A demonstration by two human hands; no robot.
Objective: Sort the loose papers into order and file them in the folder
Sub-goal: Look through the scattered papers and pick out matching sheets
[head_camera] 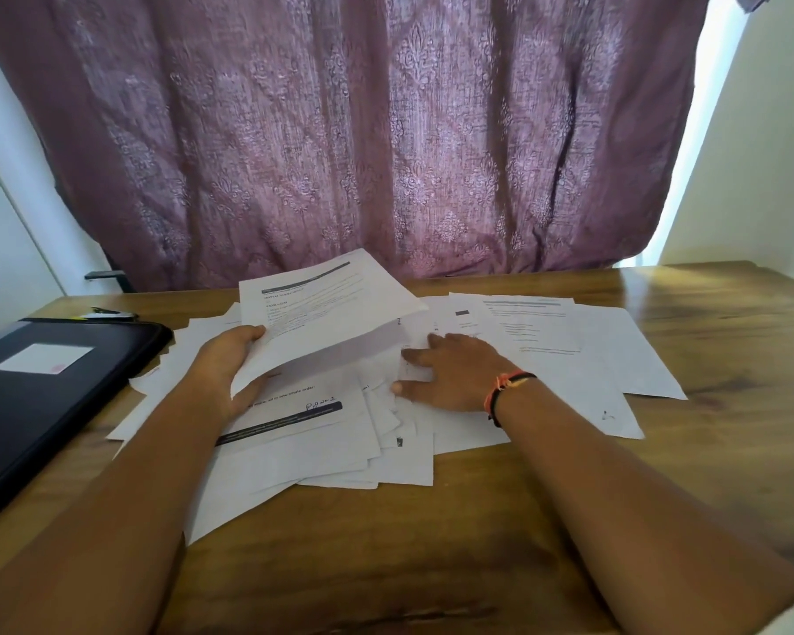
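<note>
Plainly the sorting is only at its start. The left grip [228, 373] pinches a sheaf [331, 313] by its near edge — thumb on top, fingers curled beneath — and tilts it up off the heap. This is likely so the printed top page can be read and the sheets under it laid bare. The right grip [452, 375] lies just beside the sheaf, fingers straight and spread flat on the papers [606, 359], probably to pin them against sliding while the other side lifts. Those papers fan out under both grips and away to the right of the right grip, overlapping at odd angles. The folder [51, 382] lies closed on the desk [729, 451] just left of the left grip, beside the heap — near enough to reach, yet nothing looks filed.
</note>
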